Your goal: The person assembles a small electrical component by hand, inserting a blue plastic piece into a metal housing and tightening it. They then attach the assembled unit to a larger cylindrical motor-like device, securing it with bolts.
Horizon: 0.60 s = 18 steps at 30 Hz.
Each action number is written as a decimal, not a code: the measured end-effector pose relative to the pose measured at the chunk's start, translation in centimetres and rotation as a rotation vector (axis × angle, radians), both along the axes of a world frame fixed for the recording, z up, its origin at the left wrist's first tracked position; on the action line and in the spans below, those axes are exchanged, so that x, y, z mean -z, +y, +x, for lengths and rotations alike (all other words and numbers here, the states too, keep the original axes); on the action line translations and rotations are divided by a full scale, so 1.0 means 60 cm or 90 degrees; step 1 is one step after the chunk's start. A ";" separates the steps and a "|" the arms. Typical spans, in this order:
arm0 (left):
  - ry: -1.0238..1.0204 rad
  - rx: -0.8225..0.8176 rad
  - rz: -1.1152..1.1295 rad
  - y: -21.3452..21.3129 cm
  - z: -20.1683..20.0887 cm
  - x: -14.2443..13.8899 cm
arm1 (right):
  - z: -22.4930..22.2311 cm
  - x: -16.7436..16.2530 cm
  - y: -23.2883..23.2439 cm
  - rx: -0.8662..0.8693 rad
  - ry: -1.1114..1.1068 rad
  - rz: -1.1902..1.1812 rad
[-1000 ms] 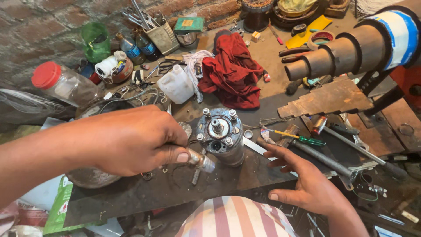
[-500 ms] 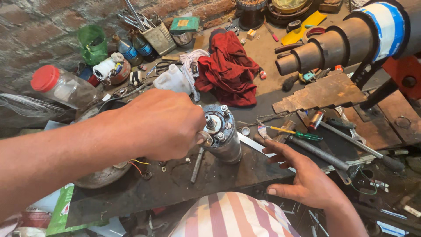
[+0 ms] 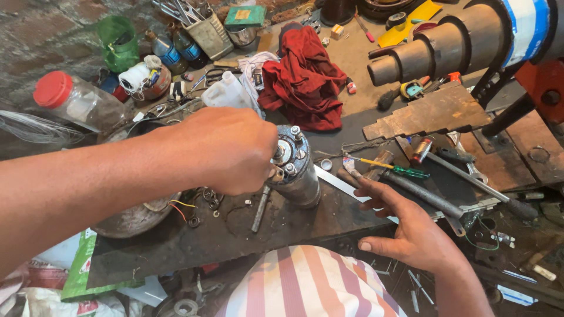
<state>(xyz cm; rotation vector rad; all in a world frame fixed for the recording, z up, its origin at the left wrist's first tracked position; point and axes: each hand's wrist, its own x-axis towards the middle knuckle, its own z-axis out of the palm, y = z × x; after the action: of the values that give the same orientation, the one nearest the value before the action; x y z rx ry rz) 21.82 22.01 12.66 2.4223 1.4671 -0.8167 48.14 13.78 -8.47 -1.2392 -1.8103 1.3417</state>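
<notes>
A grey cylindrical motor (image 3: 301, 176) with bolts on its end cap stands tilted on the dark workbench (image 3: 235, 235). My left hand (image 3: 226, 149) reaches in from the left, its fingers closed on the motor's top end. What lies under the fingers is hidden. My right hand (image 3: 405, 232) rests on the bench's front edge to the right of the motor, fingers spread and holding nothing. Its fingertips lie near a flat metal strip (image 3: 335, 179). A short metal rod (image 3: 260, 208) lies just left of the motor's base.
A red cloth (image 3: 305, 82), a white jug (image 3: 226, 94) and a red-lidded jar (image 3: 76, 103) sit behind the motor. To the right are a green-handled screwdriver (image 3: 399, 170), a rusty plate (image 3: 435, 111) and a long bar (image 3: 423, 194). A stepped metal tube (image 3: 458, 41) juts in above.
My left hand has moved up from the motor's side to its top end, and the motor now leans instead of standing upright. My right hand stays on the bench edge.
</notes>
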 end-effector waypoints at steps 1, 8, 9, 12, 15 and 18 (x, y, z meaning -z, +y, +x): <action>-0.005 0.003 0.005 -0.001 0.001 0.001 | 0.000 0.000 0.000 -0.002 0.000 -0.003; 0.019 -0.014 -0.003 -0.002 0.002 0.007 | 0.000 0.001 0.002 -0.009 0.004 -0.005; 0.010 -0.012 -0.002 -0.002 0.001 0.008 | 0.001 0.002 0.002 -0.009 0.003 -0.004; -0.005 -0.012 -0.005 -0.002 -0.002 0.011 | 0.001 0.002 0.004 -0.010 0.000 -0.008; 0.001 -0.013 -0.015 -0.001 -0.001 0.013 | 0.001 0.004 0.006 -0.012 0.016 -0.019; -0.004 -0.012 -0.025 0.001 0.000 0.014 | -0.001 0.006 0.009 -0.014 0.003 -0.013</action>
<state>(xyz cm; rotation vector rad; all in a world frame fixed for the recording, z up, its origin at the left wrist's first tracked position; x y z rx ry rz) 21.83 22.05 11.82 2.3759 1.4557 -0.8254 48.08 14.29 -8.86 -1.2288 -1.8156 1.3777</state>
